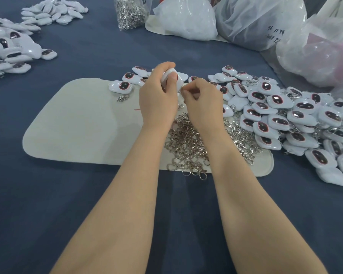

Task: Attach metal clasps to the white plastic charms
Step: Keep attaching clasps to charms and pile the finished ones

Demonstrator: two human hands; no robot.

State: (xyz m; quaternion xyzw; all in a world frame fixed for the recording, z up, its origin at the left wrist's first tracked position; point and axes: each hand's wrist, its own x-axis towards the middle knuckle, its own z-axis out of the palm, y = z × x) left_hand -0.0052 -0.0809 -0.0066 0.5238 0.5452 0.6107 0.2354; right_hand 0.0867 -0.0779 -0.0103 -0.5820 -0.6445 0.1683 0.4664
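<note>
White charm [171, 78] in left hand [156, 91], right hand [202, 95] seemingly at its edge

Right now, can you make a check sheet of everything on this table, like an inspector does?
Surface: blue cloth, with a pale mat in the middle.
Job's things: charm held above the mat; loose clasps heaped on the mat; charm pile to the right, some with clasps on.
Clutter: more charms far left; clasp bag and plastic bags at the back.
Hands: left hand grips the charm; right hand pinches at its edge, and what it pinches is hidden.
Cables: nothing seen.
Surroundings: nothing seen beyond the table.
</note>
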